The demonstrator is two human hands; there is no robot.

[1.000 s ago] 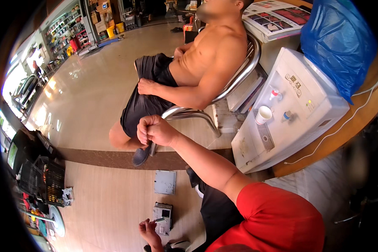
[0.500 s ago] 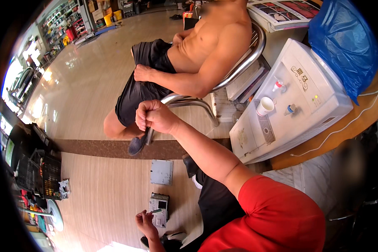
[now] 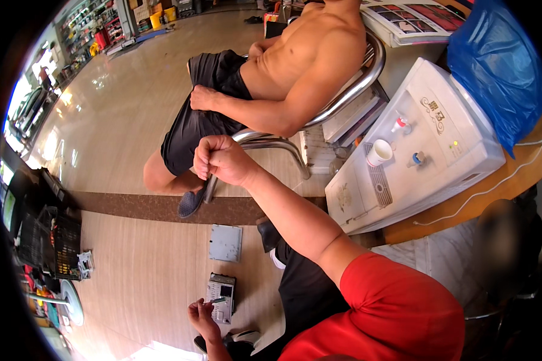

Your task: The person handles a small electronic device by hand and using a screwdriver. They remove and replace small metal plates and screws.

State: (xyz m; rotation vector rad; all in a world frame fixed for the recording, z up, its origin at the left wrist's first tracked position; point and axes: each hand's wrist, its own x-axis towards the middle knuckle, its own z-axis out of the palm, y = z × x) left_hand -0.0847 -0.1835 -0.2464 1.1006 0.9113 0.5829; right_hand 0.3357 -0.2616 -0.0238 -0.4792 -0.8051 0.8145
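Tool [image 3: 219, 299] crossing metal box [image 3: 224, 311], plate [image 3: 226, 243] lying apart

Head view, and we are looking down at the floor [image 3: 144, 259]. The left hand [image 3: 202, 314] is holding the slim tool, its fingers narrowing around one end, and the greenish length is showing across the top of the metal box. Is it touching? From this angle I am not able to tell. The box is resting on the floor just beside that hand, and the flat grey plate is lying farther off, clear of it.

Up above, the right hand [image 3: 224, 161] is hanging in mid-air, fingers curling into a fist; whether they are pinching something small, I am not able to tell.

How far along? The work is looking part-way to me: if that plate is belonging to the box, the cover is already off, and any closing-up is not yet done. The box's details are showing too small for counting what is left.

Nearby, a person [image 3: 301, 57] in black shorts is sitting on a metal chair [image 3: 376, 60], and a white water dispenser [image 3: 439, 165] is standing to the right, a paper cup [image 3: 379, 154] sitting on it.
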